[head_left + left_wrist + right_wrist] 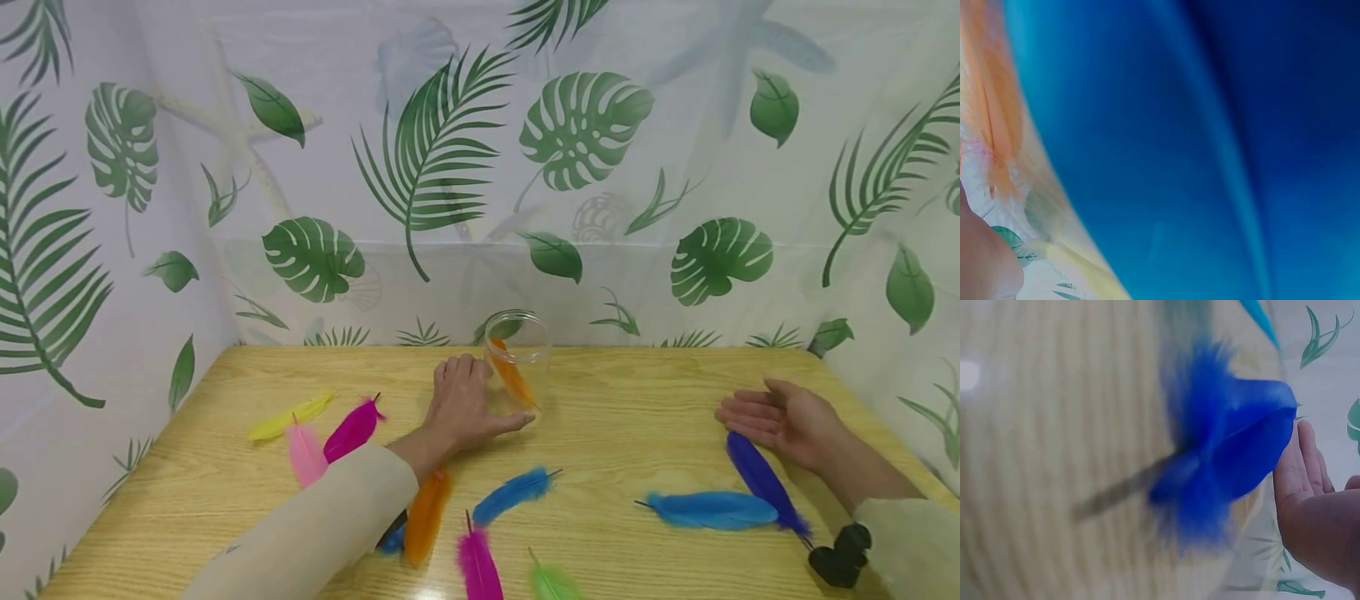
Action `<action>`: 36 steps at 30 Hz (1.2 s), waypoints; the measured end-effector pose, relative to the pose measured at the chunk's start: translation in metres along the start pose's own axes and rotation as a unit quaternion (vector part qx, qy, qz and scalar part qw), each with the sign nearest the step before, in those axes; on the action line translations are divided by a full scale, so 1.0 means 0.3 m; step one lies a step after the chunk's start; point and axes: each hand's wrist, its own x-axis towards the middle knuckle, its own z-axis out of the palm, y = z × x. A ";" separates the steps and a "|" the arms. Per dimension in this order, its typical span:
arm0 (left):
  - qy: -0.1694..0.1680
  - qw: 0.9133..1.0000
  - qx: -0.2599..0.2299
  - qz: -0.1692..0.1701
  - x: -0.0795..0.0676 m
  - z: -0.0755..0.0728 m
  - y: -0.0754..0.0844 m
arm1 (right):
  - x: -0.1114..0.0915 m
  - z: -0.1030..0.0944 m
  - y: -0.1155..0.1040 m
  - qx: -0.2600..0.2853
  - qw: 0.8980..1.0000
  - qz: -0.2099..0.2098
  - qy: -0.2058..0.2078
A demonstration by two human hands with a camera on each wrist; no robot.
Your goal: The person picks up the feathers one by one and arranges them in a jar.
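Observation:
A clear round jar (pixel 542 379) stands near the back edge of the table with an orange feather (pixel 513 375) slanting inside it. My left hand (pixel 467 404) holds the jar from its left side, fingers around the back and thumb across the front of its base. In the left wrist view a blue feather (pixel 1147 150) covers most of the picture, with part of the hand (pixel 988 256) at lower left. At the right, my right hand (pixel 783 421) rests on its side, fingers straight and palm inward, beside a dark blue feather (pixel 765 483).
A light blue feather (pixel 712 509) lies near the right hand, another blue one (pixel 513 495) in the middle. Orange (pixel 426 518), magenta (pixel 478 562) and green (pixel 553 581) feathers lie in front. Yellow (pixel 288 418), pink (pixel 306 454) and magenta ones lie left on the wooden table (pixel 615 442).

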 end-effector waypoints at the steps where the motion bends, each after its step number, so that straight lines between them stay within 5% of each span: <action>1: -0.001 1.000 0.000 0.000 0.000 0.000 0.001 | -0.001 -0.006 0.001 -0.011 1.000 0.003 -0.004; 21: -0.002 1.000 -0.002 -0.003 0.002 0.003 0.001 | -0.013 -0.042 -0.008 -0.143 0.988 0.046 -0.039; 29: 0.000 1.000 -0.001 -0.002 0.002 0.003 0.000 | 0.000 -0.025 -0.001 -0.236 0.970 0.052 0.034; 36: -0.002 1.000 0.000 -0.002 0.002 0.005 -0.001 | 0.001 -0.028 0.003 -0.265 0.962 0.049 0.040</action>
